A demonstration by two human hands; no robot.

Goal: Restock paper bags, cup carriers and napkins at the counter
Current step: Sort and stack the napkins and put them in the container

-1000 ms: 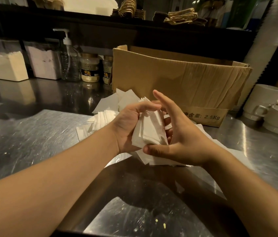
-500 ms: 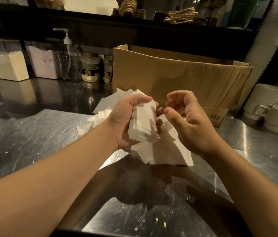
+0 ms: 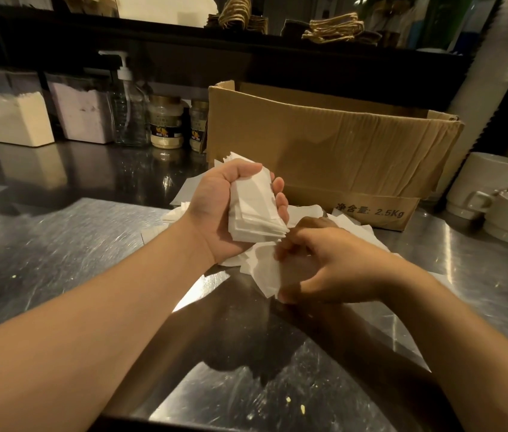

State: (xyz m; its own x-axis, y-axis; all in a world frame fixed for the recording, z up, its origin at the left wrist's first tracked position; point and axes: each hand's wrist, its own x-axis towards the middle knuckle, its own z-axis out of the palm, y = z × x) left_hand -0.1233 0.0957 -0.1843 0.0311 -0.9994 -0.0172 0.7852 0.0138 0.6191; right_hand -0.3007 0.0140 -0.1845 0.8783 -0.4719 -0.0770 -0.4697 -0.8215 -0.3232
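My left hand [image 3: 215, 210] grips a stack of white folded napkins [image 3: 254, 210], held upright above the steel counter [image 3: 59, 244]. Just below and to the right, my right hand [image 3: 334, 263] is down on the loose pile of napkins [image 3: 262, 269], its fingers curled around one napkin at the pile's near edge. More loose napkins [image 3: 352, 226] spread out behind the hands toward the open cardboard box [image 3: 324, 145], which stands at the back of the counter.
White mugs [image 3: 493, 194] stand stacked at the right edge. Powder tubs [image 3: 15, 120], a pump bottle [image 3: 128, 113] and small jars [image 3: 165, 123] line the back left. A dark shelf [image 3: 246, 45] with brown paper items runs above. A tall cup stack [image 3: 496, 73] rises at right.
My right hand has dropped from beside the held stack down onto the pile on the counter and taken hold of a napkin. The left hand's stack has tilted slightly.
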